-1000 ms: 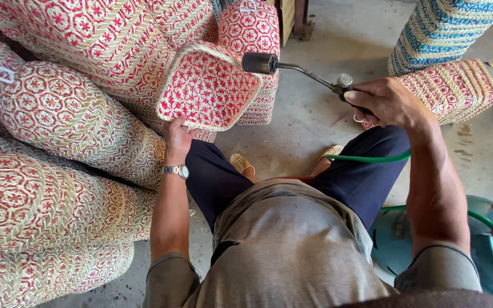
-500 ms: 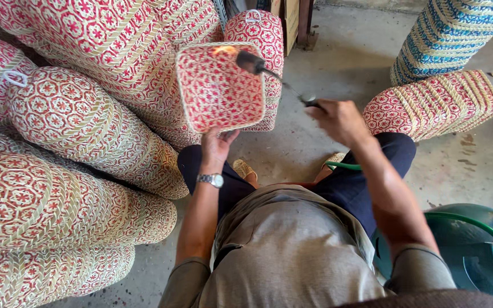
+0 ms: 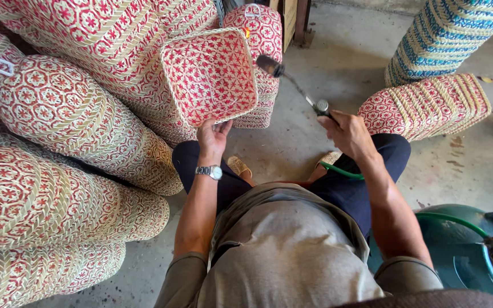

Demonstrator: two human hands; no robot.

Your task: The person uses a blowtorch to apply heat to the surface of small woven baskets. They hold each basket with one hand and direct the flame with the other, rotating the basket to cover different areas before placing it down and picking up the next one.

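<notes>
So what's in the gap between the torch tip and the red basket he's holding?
Head view: only a small flame near the red basket rim; the torch doesn't touch it.

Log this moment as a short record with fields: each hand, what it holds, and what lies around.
left hand: holds up a square red-and-cream woven basket by its lower edge, open side toward the camera
right hand: grips a gas torch, nozzle pointing at the basket's right rim
flame: small orange flicker near the basket's upper right corner
hose: green hose runs from under the right hand toward a green gas cylinder
left side: stacks of red woven baskets
right side: a blue-and-cream stack, and a red stack lying on the floor
</notes>
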